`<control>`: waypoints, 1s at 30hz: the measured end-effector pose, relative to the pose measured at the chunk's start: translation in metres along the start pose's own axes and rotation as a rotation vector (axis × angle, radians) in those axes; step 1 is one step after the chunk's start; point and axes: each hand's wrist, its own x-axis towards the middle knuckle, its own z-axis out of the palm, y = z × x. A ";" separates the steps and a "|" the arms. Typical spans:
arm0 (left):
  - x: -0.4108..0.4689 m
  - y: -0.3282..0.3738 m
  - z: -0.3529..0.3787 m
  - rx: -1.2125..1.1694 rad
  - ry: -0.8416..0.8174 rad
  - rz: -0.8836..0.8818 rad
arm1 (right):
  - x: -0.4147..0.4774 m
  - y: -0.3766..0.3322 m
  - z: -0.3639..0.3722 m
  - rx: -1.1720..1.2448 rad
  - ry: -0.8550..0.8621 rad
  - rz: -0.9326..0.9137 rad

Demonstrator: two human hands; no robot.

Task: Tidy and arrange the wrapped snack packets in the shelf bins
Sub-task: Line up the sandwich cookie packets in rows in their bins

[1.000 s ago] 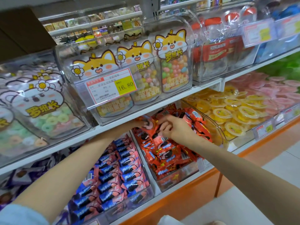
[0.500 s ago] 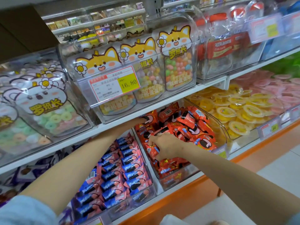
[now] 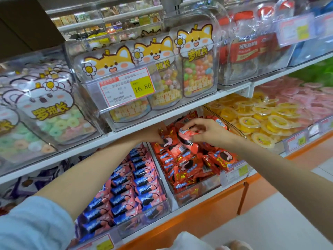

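Observation:
A clear bin (image 3: 196,193) on the lower shelf holds a loose heap of red snack packets (image 3: 191,165). My right hand (image 3: 207,131) is over the back of this heap and pinches a pink packet (image 3: 188,134) between thumb and fingers. My left hand (image 3: 153,134) reaches under the upper shelf and grips red packets (image 3: 166,137) at the bin's back left; its fingers are partly hidden by them. To the left, another clear bin (image 3: 158,207) holds neat rows of blue-and-pink packets (image 3: 129,186).
The white upper shelf edge (image 3: 126,132) runs just above both hands, carrying clear candy bins (image 3: 144,78) with a price tag. Yellow jelly cups (image 3: 261,120) fill the bin to the right. Purple packets (image 3: 27,184) lie far left. An orange shelf front (image 3: 207,217) runs below.
My right hand has lifted from the front of the red heap to its back, now with a pink packet in its fingers. My left hand stays at the bin's back left.

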 end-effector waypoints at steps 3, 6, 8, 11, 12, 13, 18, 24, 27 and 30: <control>0.003 0.005 0.007 0.158 -0.021 -0.038 | -0.012 0.001 -0.010 0.042 0.041 0.034; 0.008 0.011 0.022 0.305 -0.081 -0.071 | -0.022 0.003 -0.013 0.088 0.078 0.040; 0.013 0.011 0.031 0.349 -0.086 -0.077 | -0.027 0.005 -0.013 0.084 0.096 0.038; 0.015 0.012 0.033 0.402 -0.113 -0.085 | -0.031 0.009 -0.009 0.071 0.135 0.033; 0.014 0.012 0.030 0.387 -0.122 -0.084 | -0.032 0.011 -0.007 0.070 0.141 0.024; 0.014 0.011 0.028 0.349 -0.122 -0.081 | -0.032 0.013 -0.004 0.070 0.144 0.011; 0.021 0.014 0.033 0.049 0.059 -0.014 | -0.031 0.018 0.001 0.046 0.162 -0.014; 0.032 0.020 0.042 0.018 0.067 -0.054 | -0.037 0.019 -0.001 0.071 0.199 0.008; 0.033 0.019 0.035 -0.066 0.111 -0.060 | -0.039 0.018 -0.002 0.071 0.209 0.018; 0.024 0.017 0.023 -0.328 0.210 0.012 | -0.036 0.019 -0.001 0.056 0.241 0.028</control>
